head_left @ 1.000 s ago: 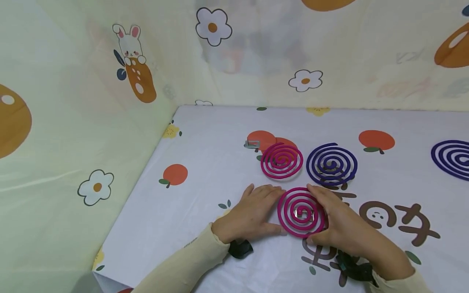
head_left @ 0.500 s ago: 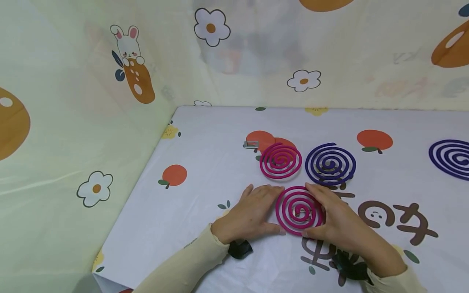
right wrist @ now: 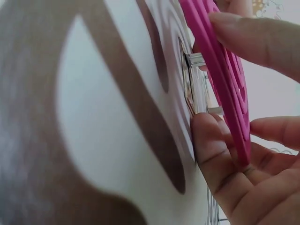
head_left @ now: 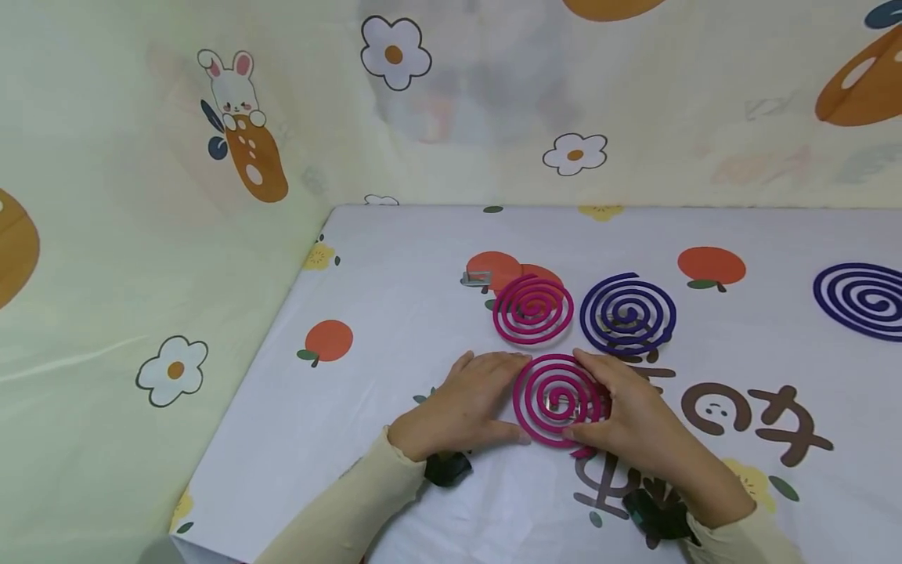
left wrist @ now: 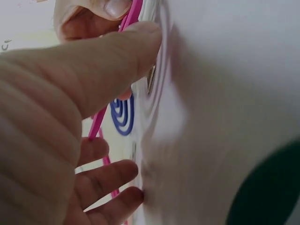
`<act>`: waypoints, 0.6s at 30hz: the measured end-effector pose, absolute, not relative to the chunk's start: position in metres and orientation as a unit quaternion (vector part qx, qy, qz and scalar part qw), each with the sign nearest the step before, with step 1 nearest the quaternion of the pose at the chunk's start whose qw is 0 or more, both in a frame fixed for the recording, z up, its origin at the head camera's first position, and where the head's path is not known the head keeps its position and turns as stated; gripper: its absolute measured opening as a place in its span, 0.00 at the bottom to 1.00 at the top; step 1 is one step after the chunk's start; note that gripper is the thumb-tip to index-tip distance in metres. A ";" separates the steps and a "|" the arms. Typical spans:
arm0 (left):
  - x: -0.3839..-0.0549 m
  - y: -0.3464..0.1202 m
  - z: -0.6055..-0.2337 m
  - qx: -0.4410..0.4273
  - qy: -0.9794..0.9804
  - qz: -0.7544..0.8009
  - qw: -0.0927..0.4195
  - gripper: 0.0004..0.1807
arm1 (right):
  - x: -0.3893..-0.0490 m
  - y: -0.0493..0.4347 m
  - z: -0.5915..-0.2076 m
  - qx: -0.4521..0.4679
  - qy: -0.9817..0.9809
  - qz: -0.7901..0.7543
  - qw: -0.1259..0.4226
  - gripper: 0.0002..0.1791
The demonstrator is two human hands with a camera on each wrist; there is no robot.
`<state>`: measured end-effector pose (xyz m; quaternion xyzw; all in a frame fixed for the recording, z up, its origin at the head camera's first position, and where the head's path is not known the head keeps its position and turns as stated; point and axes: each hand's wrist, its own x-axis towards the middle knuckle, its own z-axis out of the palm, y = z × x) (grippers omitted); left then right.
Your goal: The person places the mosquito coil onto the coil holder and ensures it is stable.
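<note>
At lower centre-right, my right fingers pinch the pink coil, left fingers spread beside it. Probably I'm seating it on the metal stand; next needs steady alignment.

We have one bright pink flat spiral coil, smooth, rings evenly spaced, round outline, pinched at its rim. It sits slightly raised over a white printed tablecloth, not flush. We note a thin silvery metal stand underneath, its tabs upright, visible through the rings near the coil's centre.
</note>
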<state>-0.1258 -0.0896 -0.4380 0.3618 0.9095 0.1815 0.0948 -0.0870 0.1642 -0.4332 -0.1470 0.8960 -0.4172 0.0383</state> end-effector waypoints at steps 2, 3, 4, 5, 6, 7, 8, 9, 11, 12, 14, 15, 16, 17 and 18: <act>-0.127 -0.092 -0.437 0.364 0.907 0.187 0.097 0.50 | -0.089 0.162 -0.433 -0.152 0.895 -0.419 0.032 0.54; -0.128 -0.093 -0.437 0.365 0.907 0.188 0.098 0.50 | -0.089 0.162 -0.434 -0.152 0.895 -0.418 0.032 0.54; -0.129 -0.095 -0.436 0.366 0.906 0.188 0.098 0.50 | -0.090 0.160 -0.434 -0.154 0.895 -0.418 0.032 0.54; -0.129 -0.096 -0.436 0.367 0.906 0.187 0.097 0.50 | -0.091 0.159 -0.434 -0.155 0.895 -0.416 0.031 0.54; -0.130 -0.097 -0.436 0.368 0.906 0.188 0.097 0.51 | -0.092 0.159 -0.435 -0.158 0.896 -0.415 0.029 0.54; -0.131 -0.098 -0.436 0.369 0.905 0.188 0.096 0.51 | -0.093 0.158 -0.435 -0.160 0.896 -0.412 0.028 0.54; -0.131 -0.100 -0.435 0.369 0.905 0.190 0.095 0.51 | -0.094 0.156 -0.435 -0.161 0.897 -0.410 0.026 0.54; -0.132 -0.101 -0.435 0.368 0.905 0.192 0.094 0.51 | -0.096 0.155 -0.435 -0.163 0.898 -0.408 0.024 0.53; -0.133 -0.102 -0.434 0.365 0.905 0.197 0.096 0.51 | -0.098 0.153 -0.435 -0.166 0.899 -0.405 0.023 0.53; -0.134 -0.103 -0.434 0.362 0.905 0.201 0.097 0.51 | -0.099 0.152 -0.434 -0.166 0.899 -0.404 0.025 0.53; -0.135 -0.105 -0.433 0.356 0.905 0.207 0.102 0.51 | -0.102 0.149 -0.433 -0.165 0.900 -0.402 0.031 0.53; -0.136 -0.105 -0.433 0.355 0.905 0.210 0.105 0.51 | -0.103 0.148 -0.433 -0.164 0.901 -0.401 0.035 0.53; -0.137 -0.106 -0.433 0.353 0.905 0.211 0.107 0.51 | -0.104 0.147 -0.432 -0.165 0.901 -0.400 0.036 0.53; -0.137 -0.107 -0.432 0.353 0.905 0.212 0.107 0.50 | -0.105 0.146 -0.432 -0.166 0.901 -0.399 0.038 0.53; -0.138 -0.107 -0.432 0.353 0.905 0.212 0.108 0.50 | -0.106 0.145 -0.431 -0.165 0.901 -0.399 0.040 0.54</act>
